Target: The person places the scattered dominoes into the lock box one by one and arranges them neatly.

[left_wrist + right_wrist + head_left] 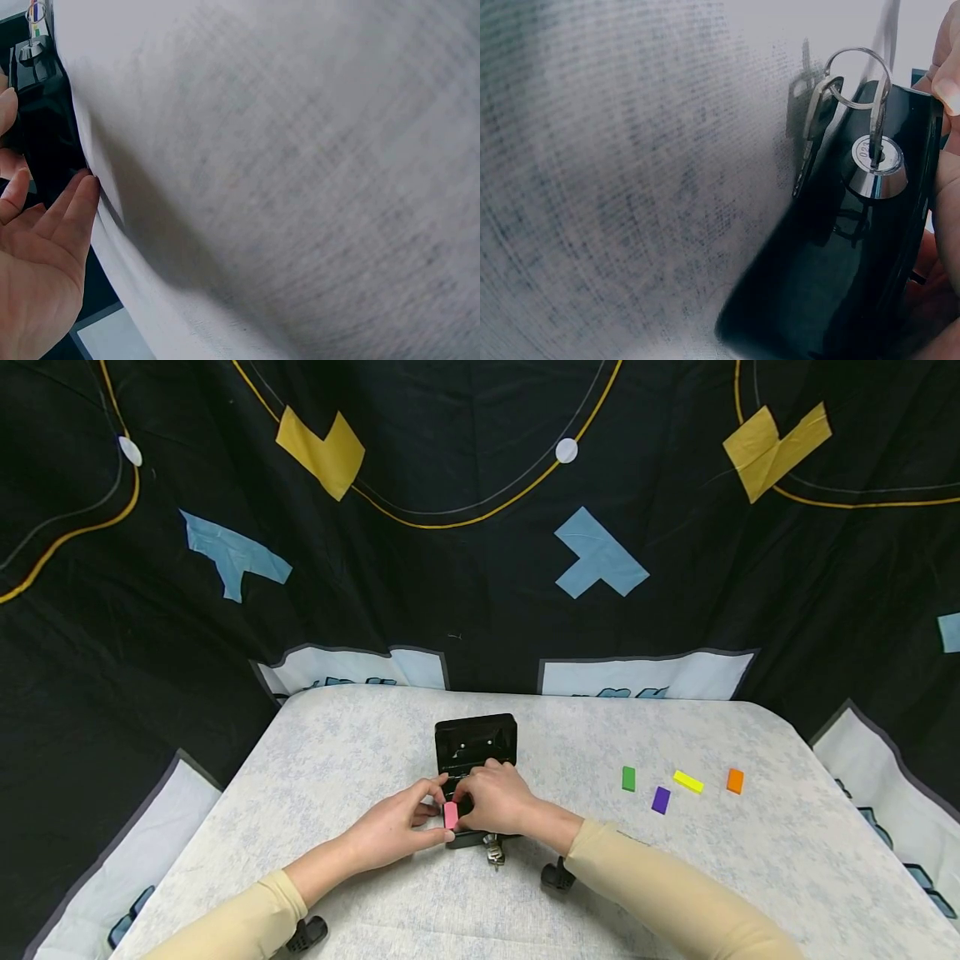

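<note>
A small black cash box (477, 739) stands on the table with its lid raised. At its left end, a pink block (450, 815) shows between the two hands. My right hand (497, 799) reaches over the box, index finger and thumb pinching the block. My left hand (401, 827) lies along the box's left side, thumb by the front corner and index finger farther back. In the left wrist view, the left fingers (79, 204) extend against the box. A key sits in the round lock (877, 166), with another key hanging from its ring. The right hand hides much of the interior.
To the right on the pale patterned table (375, 735) lie a green block (628, 778), a purple block (661, 800), a yellow block (687, 782) and an orange block (735, 781). Behind the table hangs a dark curtain (480, 585).
</note>
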Tool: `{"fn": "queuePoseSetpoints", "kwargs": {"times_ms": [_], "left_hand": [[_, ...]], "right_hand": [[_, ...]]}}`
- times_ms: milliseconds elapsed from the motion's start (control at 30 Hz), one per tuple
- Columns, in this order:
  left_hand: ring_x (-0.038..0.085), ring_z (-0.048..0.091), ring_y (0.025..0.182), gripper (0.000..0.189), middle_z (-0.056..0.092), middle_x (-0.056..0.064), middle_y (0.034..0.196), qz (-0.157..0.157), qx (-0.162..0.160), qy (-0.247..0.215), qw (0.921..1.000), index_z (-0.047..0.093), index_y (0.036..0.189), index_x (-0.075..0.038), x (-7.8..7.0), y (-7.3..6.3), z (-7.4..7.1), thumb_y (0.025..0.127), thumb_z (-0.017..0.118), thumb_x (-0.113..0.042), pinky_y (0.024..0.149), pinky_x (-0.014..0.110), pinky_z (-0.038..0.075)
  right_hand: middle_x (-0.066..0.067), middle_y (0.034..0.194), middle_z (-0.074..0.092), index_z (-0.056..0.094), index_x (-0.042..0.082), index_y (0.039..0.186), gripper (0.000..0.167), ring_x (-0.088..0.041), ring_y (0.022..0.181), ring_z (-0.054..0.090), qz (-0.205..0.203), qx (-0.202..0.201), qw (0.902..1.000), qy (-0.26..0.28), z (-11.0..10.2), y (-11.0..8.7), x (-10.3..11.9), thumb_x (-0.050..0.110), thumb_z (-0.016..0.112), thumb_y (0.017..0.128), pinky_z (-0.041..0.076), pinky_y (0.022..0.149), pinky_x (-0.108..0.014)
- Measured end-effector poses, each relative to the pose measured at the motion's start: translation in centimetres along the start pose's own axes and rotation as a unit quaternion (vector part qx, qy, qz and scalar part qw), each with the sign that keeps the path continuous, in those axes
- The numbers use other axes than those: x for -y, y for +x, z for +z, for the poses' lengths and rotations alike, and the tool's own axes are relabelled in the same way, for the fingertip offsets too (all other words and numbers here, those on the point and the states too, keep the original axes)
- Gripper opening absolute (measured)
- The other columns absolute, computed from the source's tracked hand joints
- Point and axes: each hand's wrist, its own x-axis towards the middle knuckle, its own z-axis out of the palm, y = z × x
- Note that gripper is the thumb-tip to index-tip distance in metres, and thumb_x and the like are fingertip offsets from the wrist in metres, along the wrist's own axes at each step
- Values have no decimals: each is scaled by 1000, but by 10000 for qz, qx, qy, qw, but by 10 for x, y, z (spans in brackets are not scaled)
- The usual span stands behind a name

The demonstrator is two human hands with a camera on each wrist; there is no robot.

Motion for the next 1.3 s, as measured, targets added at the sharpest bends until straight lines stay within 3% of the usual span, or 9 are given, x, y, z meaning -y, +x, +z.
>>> {"fn": "queuePoseSetpoints", "kwargs": {"times_ms": [667,933,1300], "left_hand": [[19,68,115,44,38,3,163,-60,3,-53,10000,53,114,-17,1,0,1,91,77,-46,94,43,55],[19,68,115,43,38,3,162,-56,-6,-89,9999,53,113,-17,1,1,0,91,77,-46,95,44,55],[19,68,115,42,38,2,162,-162,15,-43,9999,52,113,-19,-1,0,0,91,78,-45,95,46,55]], "right_hand": [[12,92,67,78,26,105,33,-11,80,45,64,9,10000,38,3,1,-1,45,87,79,39,75,-33],[16,74,52,77,25,110,36,-10,78,43,-2,9,9999,157,-3,-2,-2,43,87,80,37,73,-31],[13,72,50,77,23,112,37,-12,77,43,-12,-142,9989,456,-18,-13,-11,41,86,81,37,70,-31]]}}
